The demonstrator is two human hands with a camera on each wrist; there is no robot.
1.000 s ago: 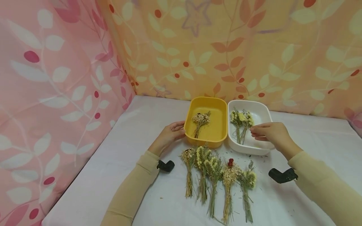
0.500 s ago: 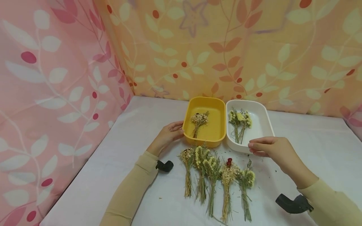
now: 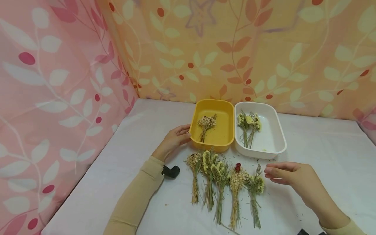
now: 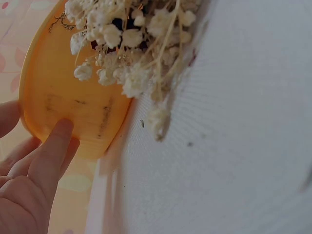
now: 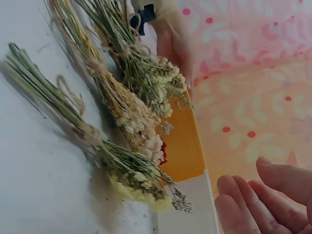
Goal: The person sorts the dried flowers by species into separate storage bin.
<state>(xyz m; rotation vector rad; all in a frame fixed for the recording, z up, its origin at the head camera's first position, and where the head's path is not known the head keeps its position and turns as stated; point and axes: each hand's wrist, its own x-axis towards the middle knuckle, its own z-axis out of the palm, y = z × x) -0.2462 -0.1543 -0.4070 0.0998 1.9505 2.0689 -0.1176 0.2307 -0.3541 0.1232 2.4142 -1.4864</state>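
My left hand (image 3: 175,138) touches the left side of the yellow tray (image 3: 211,146). In the left wrist view, fairly straight fingers (image 4: 52,151) rest against the tray's outer wall. One dried flower bunch (image 3: 207,122) lies inside this tray. My right hand (image 3: 296,178) hovers right of the row of bunches, fingers loosely bent and holding nothing. Nearest to it is a pale-yellow flower bunch (image 3: 255,186), stems tied with twine in the right wrist view. Beside that lies a cream bunch with a red bloom (image 3: 237,182). Yellow-flowered bunches (image 3: 249,123) lie in the white tray (image 3: 274,130).
More tied bunches lie in the row: a cream one (image 3: 194,163) at the left end and yellow-green ones (image 3: 220,174) beside it. Loose plant bits dot the white tablecloth (image 3: 164,209). Patterned cloth (image 3: 176,49) hangs behind and at the left.
My right hand has drawn back from above the white tray, down toward the right end of the row of bunches. My left hand stays at the yellow tray.
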